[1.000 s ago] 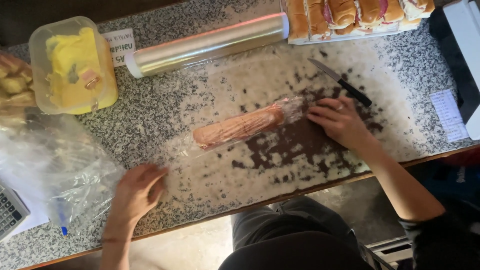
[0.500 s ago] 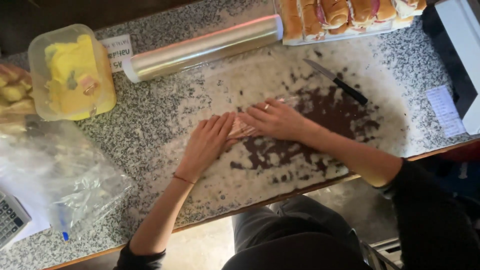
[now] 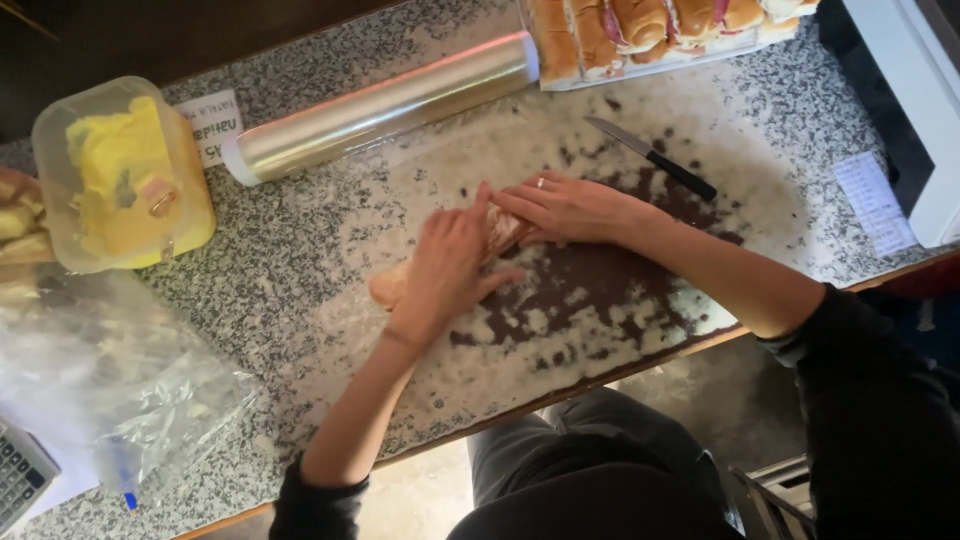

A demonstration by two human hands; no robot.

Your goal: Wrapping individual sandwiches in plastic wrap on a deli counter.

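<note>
A long bread roll (image 3: 388, 287) lies in clear film on the granite counter (image 3: 300, 250), mostly hidden under both hands. My left hand (image 3: 448, 270) presses flat on its middle with fingers spread. My right hand (image 3: 560, 208), a ring on one finger, rests on the roll's right end, its fingertips touching the left hand. A sheet of clear film (image 3: 600, 330) spreads under them over the counter.
A roll of cling film (image 3: 380, 105) lies behind the hands. A black-handled knife (image 3: 650, 157) sits to the right. A tray of filled rolls (image 3: 660, 25) is at the back, a plastic tub of yellow spread (image 3: 125, 180) at left, a crumpled plastic bag (image 3: 110, 390) at front left.
A second ago my hands were apart, the wrapped roll in full view. They came together over it, and the roll has shifted left under them.
</note>
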